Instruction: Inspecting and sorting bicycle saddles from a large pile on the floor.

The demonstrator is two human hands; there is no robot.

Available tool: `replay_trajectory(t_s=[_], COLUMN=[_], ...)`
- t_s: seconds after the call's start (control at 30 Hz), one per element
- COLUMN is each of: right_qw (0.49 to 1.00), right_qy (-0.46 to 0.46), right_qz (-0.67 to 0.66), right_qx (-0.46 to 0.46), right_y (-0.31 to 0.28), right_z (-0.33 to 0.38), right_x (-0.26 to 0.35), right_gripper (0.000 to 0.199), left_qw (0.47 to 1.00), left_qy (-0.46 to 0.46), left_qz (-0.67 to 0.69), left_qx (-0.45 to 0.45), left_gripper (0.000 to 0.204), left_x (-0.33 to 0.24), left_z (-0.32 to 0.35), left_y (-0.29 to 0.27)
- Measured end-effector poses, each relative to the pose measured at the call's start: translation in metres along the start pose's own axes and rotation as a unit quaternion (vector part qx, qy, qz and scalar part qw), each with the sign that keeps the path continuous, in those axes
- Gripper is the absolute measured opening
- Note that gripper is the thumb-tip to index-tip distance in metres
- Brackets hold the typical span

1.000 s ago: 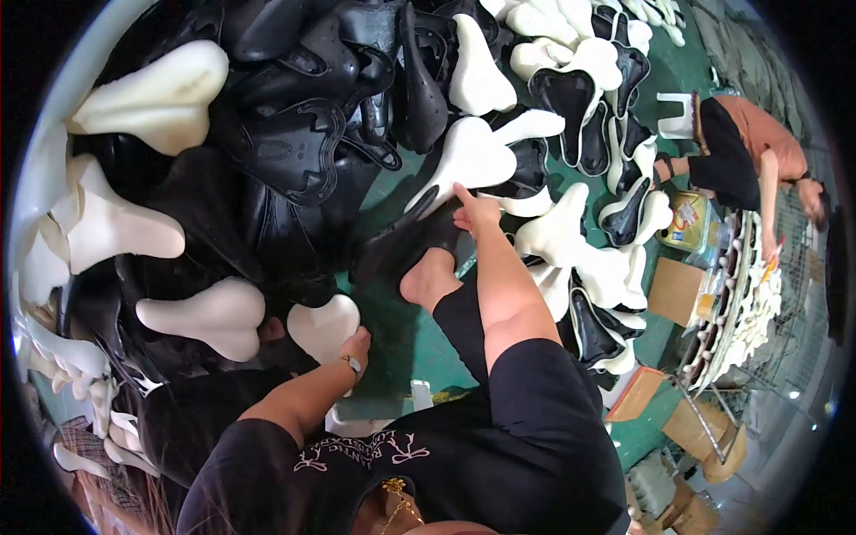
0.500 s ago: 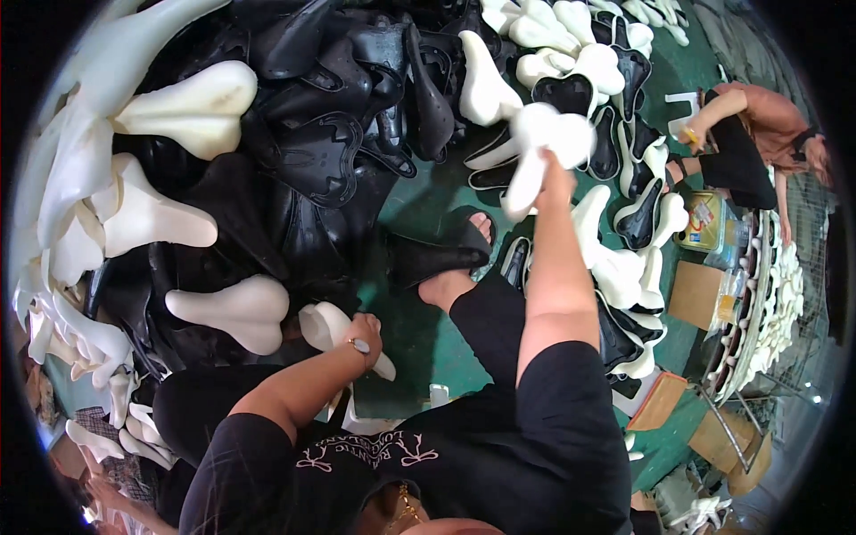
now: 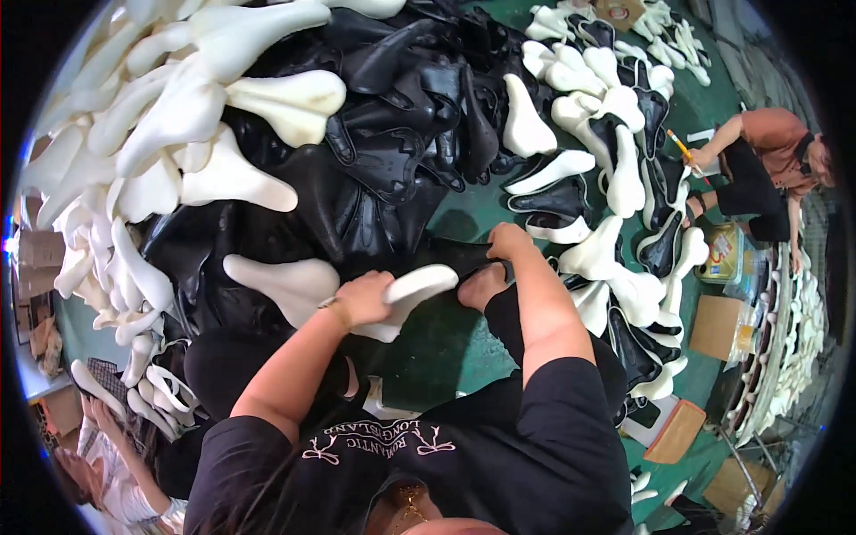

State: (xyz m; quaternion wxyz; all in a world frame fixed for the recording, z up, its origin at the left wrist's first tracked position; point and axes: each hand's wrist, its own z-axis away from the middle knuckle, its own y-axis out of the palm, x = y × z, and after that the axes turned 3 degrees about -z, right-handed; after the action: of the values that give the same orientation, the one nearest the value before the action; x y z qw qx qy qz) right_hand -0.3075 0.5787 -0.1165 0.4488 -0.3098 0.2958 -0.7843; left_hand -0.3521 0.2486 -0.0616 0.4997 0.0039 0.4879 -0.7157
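Note:
My left hand grips a white foam bicycle saddle pad, which is tilted on edge above the floor. Its fingers wrap over the pad and partly out of sight behind it. At the right, my right hand closes on one end of a black saddle base, just above my foot. Another white pad rests on the black pile, right beside my left hand.
Black saddle bases are heaped ahead of me, with white pads piled at the left. White-covered saddles line the right. Co-workers sit at the right and lower left. A cardboard box stands at the right.
My right hand has released a white saddle at the right and come back to the black base, which it now grips. My left hand has raised its white pad and moved ahead.

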Motion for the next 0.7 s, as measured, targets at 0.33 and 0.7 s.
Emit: replay_trajectory(t_s=[0.33, 0.7], right_qw=[0.95, 0.803], right_qy=[-0.293, -0.263], right_qz=[-0.081, -0.437], right_qx=[-0.076, -0.309], right_y=[-0.16, -0.104], right_z=[0.172, 0.205], right_x=[0.106, 0.149], right_gripper=[0.023, 0.021], left_qw=[0.931, 0.811], left_qy=[0.197, 0.177], left_qz=[0.194, 0.557], left_qx=[-0.239, -0.023], left_gripper=[0.039, 0.049], left_x=[-0.042, -0.068], left_z=[0.102, 0.13], left_y=[-0.072, -0.039])
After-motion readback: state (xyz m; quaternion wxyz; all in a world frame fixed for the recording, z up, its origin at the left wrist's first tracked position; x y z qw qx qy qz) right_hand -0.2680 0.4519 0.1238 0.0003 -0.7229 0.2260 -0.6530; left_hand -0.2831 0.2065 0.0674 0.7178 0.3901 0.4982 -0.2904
